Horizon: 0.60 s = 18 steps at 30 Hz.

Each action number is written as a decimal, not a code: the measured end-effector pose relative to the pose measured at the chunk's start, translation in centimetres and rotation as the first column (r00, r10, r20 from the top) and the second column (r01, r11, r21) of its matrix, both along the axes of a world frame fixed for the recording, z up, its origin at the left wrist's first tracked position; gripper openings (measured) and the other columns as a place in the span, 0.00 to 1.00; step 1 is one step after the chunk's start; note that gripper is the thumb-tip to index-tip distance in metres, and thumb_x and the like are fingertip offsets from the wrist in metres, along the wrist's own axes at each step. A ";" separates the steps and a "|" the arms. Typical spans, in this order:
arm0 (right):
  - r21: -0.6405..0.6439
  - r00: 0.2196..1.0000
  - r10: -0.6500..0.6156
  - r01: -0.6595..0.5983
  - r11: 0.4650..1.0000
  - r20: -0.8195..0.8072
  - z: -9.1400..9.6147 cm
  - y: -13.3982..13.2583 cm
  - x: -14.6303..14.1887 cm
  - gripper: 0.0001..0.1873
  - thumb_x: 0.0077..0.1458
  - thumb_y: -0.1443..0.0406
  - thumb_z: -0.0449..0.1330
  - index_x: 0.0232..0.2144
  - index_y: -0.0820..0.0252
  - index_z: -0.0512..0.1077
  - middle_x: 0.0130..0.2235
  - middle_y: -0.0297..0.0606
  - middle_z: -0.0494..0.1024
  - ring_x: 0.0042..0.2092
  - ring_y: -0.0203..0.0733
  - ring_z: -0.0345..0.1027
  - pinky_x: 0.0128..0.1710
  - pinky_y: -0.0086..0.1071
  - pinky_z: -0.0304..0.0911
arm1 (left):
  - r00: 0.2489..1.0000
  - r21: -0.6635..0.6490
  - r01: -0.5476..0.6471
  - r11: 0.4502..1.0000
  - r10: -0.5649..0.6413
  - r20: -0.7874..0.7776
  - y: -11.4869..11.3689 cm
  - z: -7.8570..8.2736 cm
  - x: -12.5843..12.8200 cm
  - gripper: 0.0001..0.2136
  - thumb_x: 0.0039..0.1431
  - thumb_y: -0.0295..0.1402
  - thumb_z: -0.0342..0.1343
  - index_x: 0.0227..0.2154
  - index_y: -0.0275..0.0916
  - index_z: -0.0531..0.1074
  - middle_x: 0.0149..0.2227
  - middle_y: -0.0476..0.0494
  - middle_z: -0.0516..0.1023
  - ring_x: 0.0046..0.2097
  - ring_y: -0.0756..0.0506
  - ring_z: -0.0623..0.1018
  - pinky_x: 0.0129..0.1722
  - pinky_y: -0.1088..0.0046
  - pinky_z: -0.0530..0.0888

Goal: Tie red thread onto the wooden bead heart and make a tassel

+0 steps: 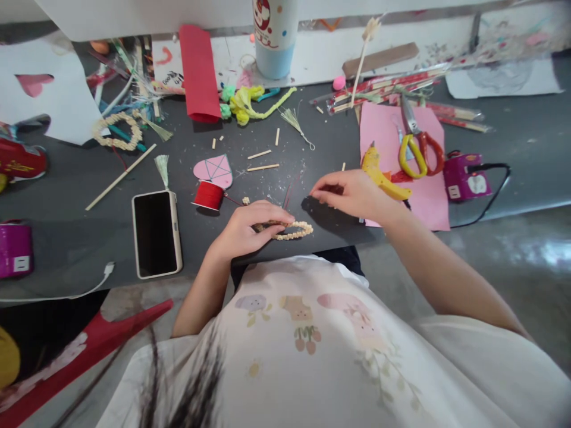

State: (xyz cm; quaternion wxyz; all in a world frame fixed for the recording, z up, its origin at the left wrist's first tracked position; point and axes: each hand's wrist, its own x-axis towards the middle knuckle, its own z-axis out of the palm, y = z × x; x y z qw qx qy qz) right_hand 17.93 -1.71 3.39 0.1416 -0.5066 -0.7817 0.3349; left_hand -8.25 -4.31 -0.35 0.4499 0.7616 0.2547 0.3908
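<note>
My left hand (250,229) rests near the front edge of the dark table (71,238), fingers curled around a small loop of pale beads (297,232) that sticks out to the right. My right hand (348,193) hovers a little further back and to the right, fingertips pinched together at its left end on something too small to name, perhaps a thin red thread. A spool of red thread (209,195) stands just left of my left hand, with a pink kite-shaped paper piece (215,170) behind it.
A phone (156,233) lies face up at the front left. Scissors (417,148) and a yellow tool (383,175) lie on a pink sheet (423,196) at right, beside a purple glue gun (466,177). Sticks, a bead ring (116,131), red paper (198,71) and a cup (274,35) clutter the back.
</note>
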 end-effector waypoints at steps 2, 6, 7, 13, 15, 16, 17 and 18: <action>0.089 0.998 0.054 -0.058 0.994 0.043 -0.2 -0.5 -0.8 0.12 0.59 0.60 0.57 0.35 0.60 0.77 0.34 0.39 0.80 0.34 0.40 0.72 0.36 0.33 0.62 | 1.000 0.004 0.005 1.000 -0.005 -0.002 0.0 0.0 0.0 0.09 0.56 0.26 0.61 0.40 0.43 0.78 0.38 0.42 0.83 0.41 0.46 0.81 0.44 0.67 0.76; 0.182 0.964 0.261 -0.267 0.946 0.059 -0.3 0.1 -2.7 0.14 0.61 0.64 0.54 0.46 0.58 0.75 0.40 0.41 0.80 0.40 0.41 0.71 0.39 0.32 0.60 | 1.000 0.018 0.016 1.000 -0.016 -0.004 0.0 0.0 -0.1 0.10 0.56 0.26 0.61 0.40 0.43 0.78 0.38 0.43 0.83 0.41 0.46 0.81 0.45 0.66 0.75; 0.173 0.944 0.320 -0.329 0.928 0.079 -0.3 0.4 -3.1 0.14 0.61 0.65 0.54 0.47 0.57 0.75 0.40 0.41 0.79 0.41 0.41 0.71 0.39 0.32 0.59 | 1.000 0.018 0.015 1.000 -0.015 -0.005 0.0 0.1 -0.1 0.10 0.56 0.26 0.61 0.40 0.43 0.78 0.38 0.43 0.83 0.40 0.46 0.81 0.44 0.66 0.76; 0.102 0.840 0.506 -0.531 0.841 0.196 0.2 1.7 -4.4 0.11 0.60 0.66 0.55 0.38 0.59 0.77 0.34 0.39 0.76 0.38 0.40 0.68 0.34 0.31 0.55 | 1.000 0.020 0.005 1.000 -0.005 0.003 0.0 0.4 0.0 0.09 0.56 0.27 0.61 0.40 0.42 0.78 0.37 0.42 0.83 0.40 0.46 0.81 0.42 0.68 0.76; 0.119 0.844 0.499 -0.525 0.843 0.196 0.3 1.8 -4.2 0.11 0.60 0.66 0.55 0.35 0.59 0.77 0.32 0.39 0.76 0.38 0.40 0.68 0.34 0.31 0.54 | 1.000 0.028 -0.006 1.000 0.006 0.004 -0.1 0.4 0.1 0.08 0.56 0.26 0.61 0.39 0.41 0.78 0.37 0.42 0.83 0.40 0.47 0.80 0.42 0.69 0.76; 0.134 0.851 0.489 -0.516 0.846 0.190 0.4 1.8 -4.0 0.11 0.61 0.66 0.55 0.35 0.59 0.78 0.32 0.38 0.76 0.38 0.40 0.68 0.34 0.31 0.55 | 1.000 0.035 -0.021 0.999 0.021 -0.004 -0.1 0.4 0.1 0.07 0.56 0.27 0.61 0.38 0.41 0.78 0.38 0.42 0.82 0.41 0.47 0.80 0.42 0.69 0.76; 0.153 0.858 0.480 -0.507 0.848 0.183 0.5 1.8 -3.7 0.11 0.61 0.65 0.54 0.35 0.58 0.78 0.33 0.38 0.77 0.38 0.39 0.68 0.34 0.31 0.55 | 0.999 0.040 -0.042 0.998 0.042 -0.018 -0.1 0.4 0.1 0.06 0.55 0.28 0.62 0.36 0.41 0.78 0.38 0.43 0.82 0.41 0.47 0.80 0.43 0.69 0.75; 0.176 0.863 0.473 -0.500 0.848 0.177 0.6 1.7 -3.5 0.12 0.61 0.65 0.54 0.36 0.57 0.78 0.33 0.37 0.77 0.38 0.39 0.68 0.35 0.31 0.56 | 0.997 0.043 -0.066 0.997 0.068 -0.033 -0.1 0.4 0.1 0.05 0.55 0.29 0.62 0.35 0.41 0.77 0.38 0.43 0.81 0.41 0.47 0.79 0.43 0.68 0.75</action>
